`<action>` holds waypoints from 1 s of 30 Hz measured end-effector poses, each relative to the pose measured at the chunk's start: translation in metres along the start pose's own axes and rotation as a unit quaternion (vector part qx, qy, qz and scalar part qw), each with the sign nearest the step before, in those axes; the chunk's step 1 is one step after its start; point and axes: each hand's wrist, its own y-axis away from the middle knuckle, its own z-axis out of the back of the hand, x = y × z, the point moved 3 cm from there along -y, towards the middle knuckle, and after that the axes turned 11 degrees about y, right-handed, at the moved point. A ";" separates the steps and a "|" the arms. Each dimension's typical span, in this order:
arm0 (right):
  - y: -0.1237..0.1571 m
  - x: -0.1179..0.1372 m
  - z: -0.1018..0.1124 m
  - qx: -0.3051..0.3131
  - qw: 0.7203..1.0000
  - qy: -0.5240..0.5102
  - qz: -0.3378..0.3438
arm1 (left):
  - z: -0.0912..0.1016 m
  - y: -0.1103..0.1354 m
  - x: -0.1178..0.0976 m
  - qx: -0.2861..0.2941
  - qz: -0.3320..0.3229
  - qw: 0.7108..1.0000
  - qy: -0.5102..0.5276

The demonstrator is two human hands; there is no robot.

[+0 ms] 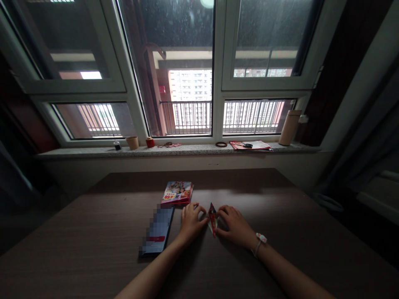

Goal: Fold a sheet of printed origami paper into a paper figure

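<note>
Both my hands rest on a dark wooden table [280, 232] and pinch a small folded piece of coloured paper [212, 220] that stands upright between them. My left hand [190, 222] grips its left side with closed fingers. My right hand [234, 225], with a bracelet at the wrist, grips its right side. A stack of colourful printed leaflets [177, 192] lies just beyond my left hand. A long dark flat card or sheet [157, 234] lies to the left of my left forearm.
A stone windowsill [187, 150] runs behind the table with a small cup [132, 142], a red pot [150, 142], a bracelet ring [221, 144], scissors on red papers [249, 145] and a tall beige flask [289, 127]. Large windows rise above it.
</note>
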 end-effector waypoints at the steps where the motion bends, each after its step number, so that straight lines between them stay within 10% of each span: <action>1: 0.000 0.000 -0.001 0.002 1.000 -0.001 -0.001 | 0.000 0.000 0.000 0.000 0.000 1.000 -0.001; 30: 0.002 -0.002 -0.004 0.043 0.999 -0.020 -0.022 | -0.004 -0.001 0.006 -0.013 -0.019 1.000 -0.011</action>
